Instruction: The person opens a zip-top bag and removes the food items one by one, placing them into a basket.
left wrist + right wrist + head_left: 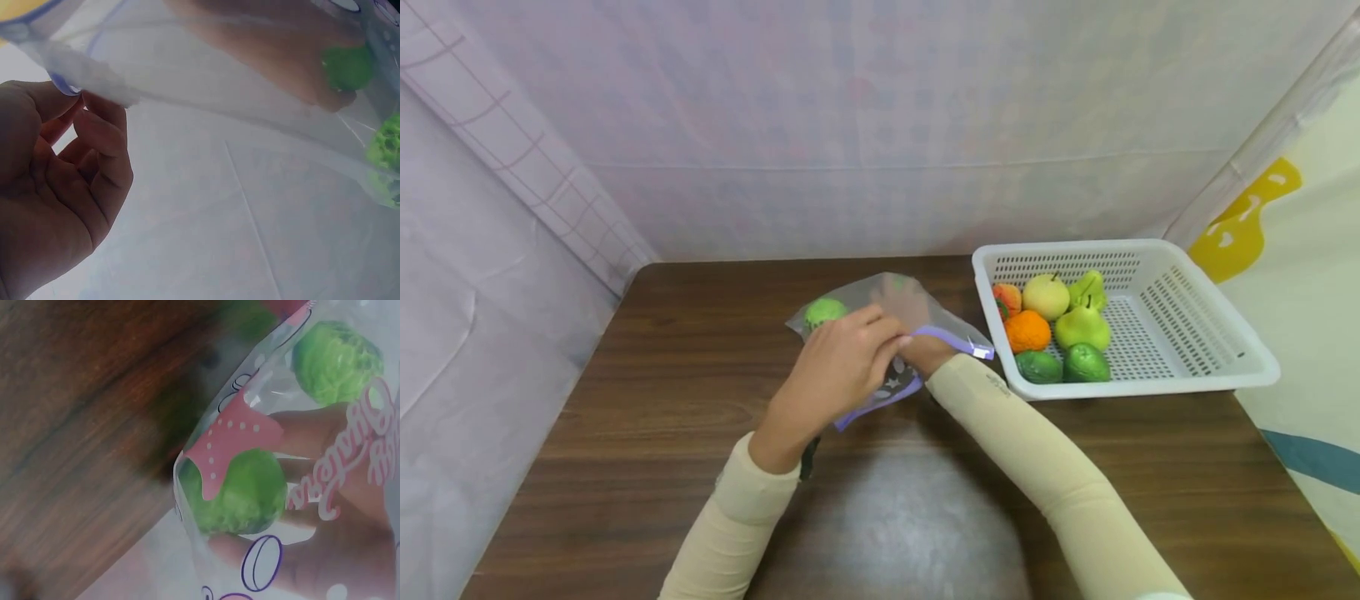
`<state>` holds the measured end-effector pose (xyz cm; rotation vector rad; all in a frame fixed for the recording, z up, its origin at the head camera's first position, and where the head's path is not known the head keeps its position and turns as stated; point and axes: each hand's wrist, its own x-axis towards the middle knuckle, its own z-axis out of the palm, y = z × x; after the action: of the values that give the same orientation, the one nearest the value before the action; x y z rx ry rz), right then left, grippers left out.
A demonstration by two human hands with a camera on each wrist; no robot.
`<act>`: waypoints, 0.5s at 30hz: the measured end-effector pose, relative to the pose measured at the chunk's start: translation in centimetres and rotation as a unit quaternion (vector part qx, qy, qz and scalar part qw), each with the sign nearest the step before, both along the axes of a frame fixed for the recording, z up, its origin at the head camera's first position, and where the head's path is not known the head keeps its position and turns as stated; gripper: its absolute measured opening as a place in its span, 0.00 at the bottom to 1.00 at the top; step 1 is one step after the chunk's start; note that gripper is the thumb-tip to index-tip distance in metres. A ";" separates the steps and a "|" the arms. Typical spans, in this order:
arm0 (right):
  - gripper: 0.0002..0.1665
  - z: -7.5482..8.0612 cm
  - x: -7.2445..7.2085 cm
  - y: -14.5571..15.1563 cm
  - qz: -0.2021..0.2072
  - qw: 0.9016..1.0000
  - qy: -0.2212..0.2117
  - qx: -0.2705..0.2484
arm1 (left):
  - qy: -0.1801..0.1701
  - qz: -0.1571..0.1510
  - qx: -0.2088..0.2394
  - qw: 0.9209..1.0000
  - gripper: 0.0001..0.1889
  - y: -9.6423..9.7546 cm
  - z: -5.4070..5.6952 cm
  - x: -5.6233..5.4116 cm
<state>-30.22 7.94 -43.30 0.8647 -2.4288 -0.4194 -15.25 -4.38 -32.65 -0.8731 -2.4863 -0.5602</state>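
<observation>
A clear zip bag [859, 293] with a purple seal and printed pictures is held above the dark table. My left hand [842, 358] pinches the bag's open edge between thumb and fingers, plainly so in the left wrist view. Through the mouth, my right hand [904, 302] reaches inside, seen blurred through the plastic. Its fingers are around a round green fruit [250, 500], partly covered by a printed pink starfish. Another bumpy light-green fruit [825, 313] lies in the bag's far left corner, apart from the right hand.
To the right stands a white plastic basket [1195, 385]. Its left part holds an orange mandarin [1027, 332], a pale round pear [1046, 297], green pears [1083, 328], dark green fruits [1086, 363] and a reddish fruit [1007, 298]. A white curtain [880, 192] hangs behind the table [685, 433].
</observation>
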 end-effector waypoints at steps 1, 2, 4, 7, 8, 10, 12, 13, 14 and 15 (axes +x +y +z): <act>0.09 0.3 0.2 -0.1 -0.009 1.000 -0.012 0.005 | 0.001 0.000 0.000 1.000 0.07 0.0 0.0 0.0; 0.10 0.5 0.3 -0.2 -0.017 0.999 -0.025 0.011 | 0.001 -0.001 0.001 1.000 0.07 0.0 0.0 0.0; 0.10 0.9 0.4 -0.3 -0.029 0.998 -0.047 0.012 | 0.004 -0.001 0.001 1.000 0.07 0.0 0.0 0.0; 0.09 0.8 0.5 -0.1 -0.009 1.000 -0.023 -0.009 | 0.006 0.001 0.001 1.000 0.07 0.0 0.1 -0.1; 0.08 1.1 1.0 0.1 0.005 1.000 0.010 -0.011 | 0.007 0.001 0.000 1.000 0.07 -0.1 0.1 -0.1; 0.08 1.0 1.9 1.0 0.044 0.991 0.124 0.004 | 0.009 0.001 -0.001 1.000 0.07 -0.1 0.1 -0.1; 0.10 0.9 3.1 2.1 0.064 0.958 0.275 0.053 | 0.010 0.000 -0.002 1.000 0.07 -0.1 0.1 -0.1; 0.12 1.0 3.6 2.5 0.063 0.935 0.341 0.079 | 0.010 -0.001 -0.002 1.000 0.07 -0.1 0.1 -0.1; 0.15 1.1 4.2 3.0 0.062 0.908 0.401 0.106 | 0.010 -0.001 -0.002 1.000 0.07 -0.1 0.1 -0.1; 0.17 1.0 4.4 3.4 0.062 0.888 0.436 0.129 | 0.010 -0.001 -0.002 1.000 0.07 -0.2 0.0 -0.2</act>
<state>-25.78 11.35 -42.35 0.7098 -1.4960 -0.8756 -15.41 -4.53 -32.61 -0.8785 -2.4698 -0.5454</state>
